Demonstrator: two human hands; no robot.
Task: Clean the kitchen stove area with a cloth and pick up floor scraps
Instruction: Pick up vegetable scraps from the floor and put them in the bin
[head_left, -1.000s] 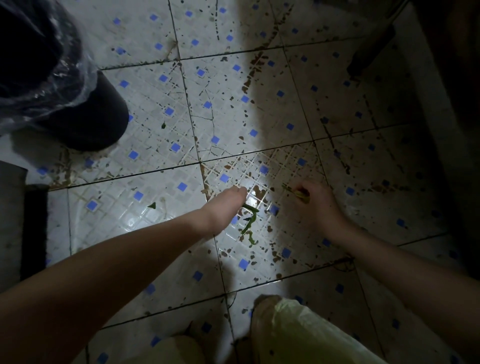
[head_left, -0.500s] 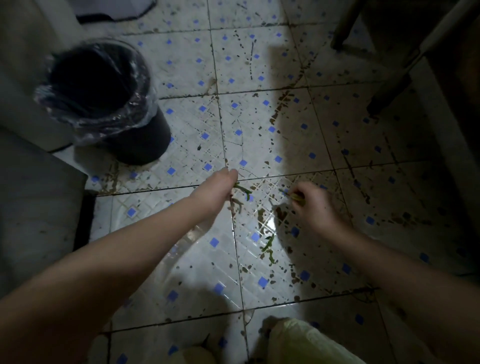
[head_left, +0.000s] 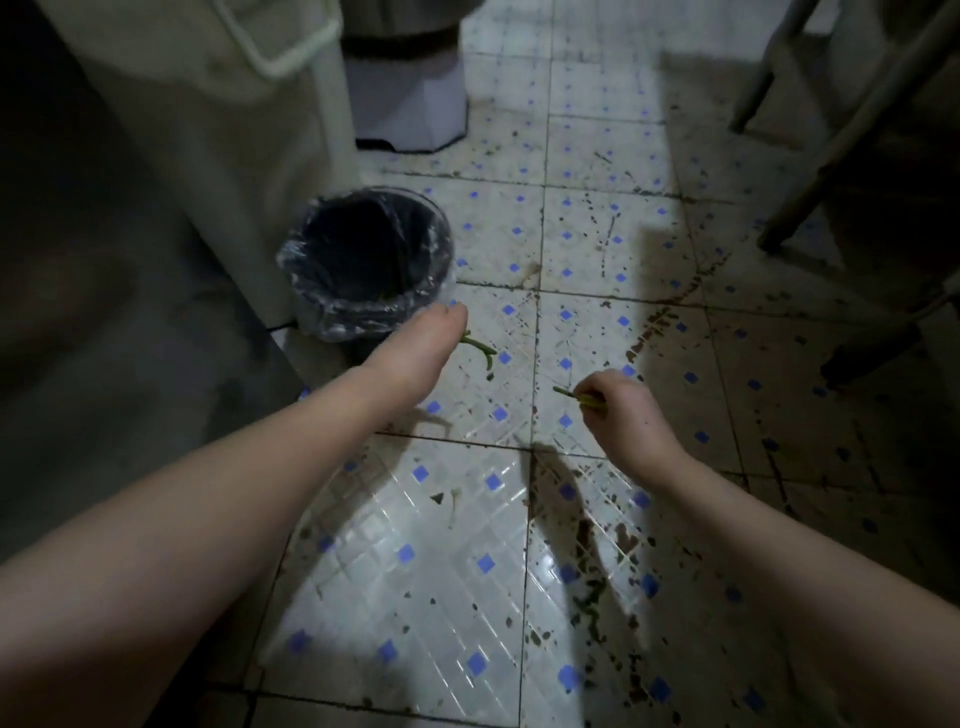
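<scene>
Floor scraps: thin bent green stem (head_left: 479, 349), hanging from the gripping left hand (head_left: 415, 353) beside the lined bin (head_left: 332, 317); short yellow-green stalk (head_left: 574, 395), pinched in the curled right hand (head_left: 631, 418) above the stained tile floor (head_left: 457, 525).

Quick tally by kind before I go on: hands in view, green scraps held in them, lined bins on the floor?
Hands: 2 (left hand, right hand)
Green scraps held: 2 (left-hand scrap, right-hand scrap)
Lined bins: 1 (lined bin)
Total: 5
</scene>
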